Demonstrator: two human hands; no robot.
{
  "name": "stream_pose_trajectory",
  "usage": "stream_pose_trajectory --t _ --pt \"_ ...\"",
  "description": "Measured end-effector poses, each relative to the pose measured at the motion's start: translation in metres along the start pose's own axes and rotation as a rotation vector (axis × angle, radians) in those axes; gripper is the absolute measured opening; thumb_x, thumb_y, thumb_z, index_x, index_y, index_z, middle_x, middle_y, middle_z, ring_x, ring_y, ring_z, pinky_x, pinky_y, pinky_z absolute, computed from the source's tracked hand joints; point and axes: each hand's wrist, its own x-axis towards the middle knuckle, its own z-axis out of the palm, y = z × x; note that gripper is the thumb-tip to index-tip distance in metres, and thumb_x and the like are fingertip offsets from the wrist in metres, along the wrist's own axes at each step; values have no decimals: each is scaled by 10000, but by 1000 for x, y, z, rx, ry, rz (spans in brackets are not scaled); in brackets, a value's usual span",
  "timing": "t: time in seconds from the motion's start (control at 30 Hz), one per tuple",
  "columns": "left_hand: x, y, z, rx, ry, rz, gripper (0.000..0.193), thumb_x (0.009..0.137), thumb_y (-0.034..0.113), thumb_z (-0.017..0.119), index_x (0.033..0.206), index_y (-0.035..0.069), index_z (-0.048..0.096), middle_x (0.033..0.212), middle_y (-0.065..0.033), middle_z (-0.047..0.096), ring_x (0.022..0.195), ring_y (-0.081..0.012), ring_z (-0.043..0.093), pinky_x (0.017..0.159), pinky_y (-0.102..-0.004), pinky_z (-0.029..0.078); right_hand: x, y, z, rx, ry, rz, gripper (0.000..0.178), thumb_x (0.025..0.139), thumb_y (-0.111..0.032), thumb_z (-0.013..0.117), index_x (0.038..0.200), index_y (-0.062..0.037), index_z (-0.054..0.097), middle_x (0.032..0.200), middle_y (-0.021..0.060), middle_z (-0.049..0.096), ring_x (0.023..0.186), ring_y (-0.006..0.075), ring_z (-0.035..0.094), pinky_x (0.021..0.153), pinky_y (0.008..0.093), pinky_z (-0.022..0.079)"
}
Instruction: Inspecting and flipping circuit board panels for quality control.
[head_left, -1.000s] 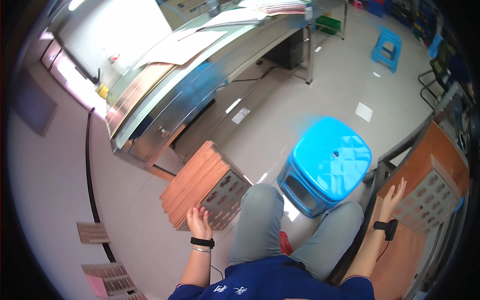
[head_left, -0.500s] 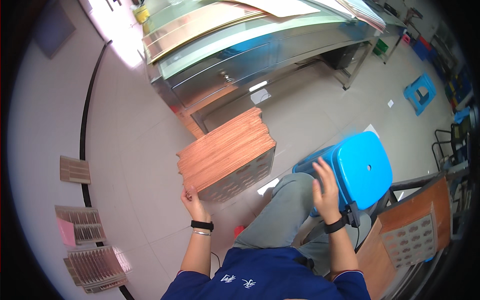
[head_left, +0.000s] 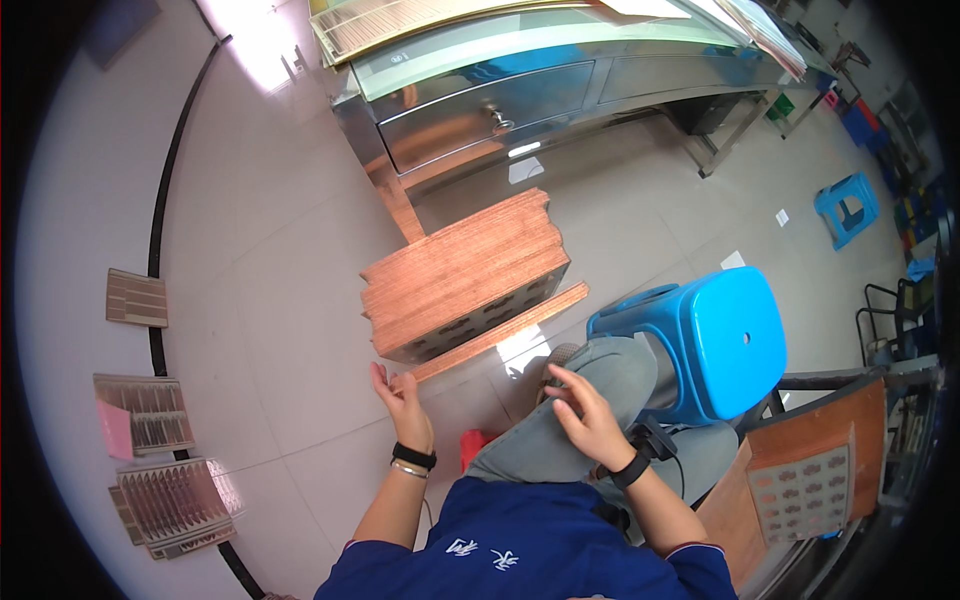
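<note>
A thick stack of copper-brown sheets (head_left: 465,268) stands in front of me, its edges up and its ends uneven. Its near face is grey with rows of dark shapes. Along that face, a thin strip of the same sheets (head_left: 510,331) stands apart, with a gap between. My left hand (head_left: 405,408) is open beside the strip's left end, its fingers spread; whether a fingertip touches the strip I cannot tell. Over my thigh, my right hand (head_left: 588,415) is open with its fingers apart, holding nothing.
A blue plastic stool (head_left: 745,340) stands right of my knee, a smaller blue stool (head_left: 848,210) farther off. Ahead is a metal desk (head_left: 490,115) with drawers. Printed panels (head_left: 175,505) lean along the left wall. At lower right, a wooden chair (head_left: 725,520) bears a patterned sheet (head_left: 803,490).
A thin strip of sheets now stands apart from the stack's near side. My right hand has moved left from beside the stool to over my thigh. My left hand is off the stack's corner.
</note>
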Motion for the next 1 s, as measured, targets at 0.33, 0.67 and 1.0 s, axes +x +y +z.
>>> stream_pose_trajectory --t 0.33,0.67,1.0 --pt "-25 -22 -64 683 -645 372 474 697 24 735 1137 52 559 1109 -139 591 1022 -268 575 828 -328 472 -17 37 23 245 -138 277 430 937 -95 467 1347 -18 362 1311 137 457 1091 204 561 833 273 482" --pt "-28 15 -8 733 -779 676 302 692 150 722 966 51 643 903 -111 654 804 -278 636 701 -341 508 -6 20 14 690 1 555 532 945 -220 494 1387 -65 240 1362 140 386 1136 210 510 848 344 491" --pt "-79 50 136 839 -1026 888 344 634 206 685 920 55 569 741 -56 527 667 -213 576 573 -331 454 37 26 -17 853 559 457 342 930 -217 509 1182 8 457 1089 92 566 1012 209 558 838 320 472"
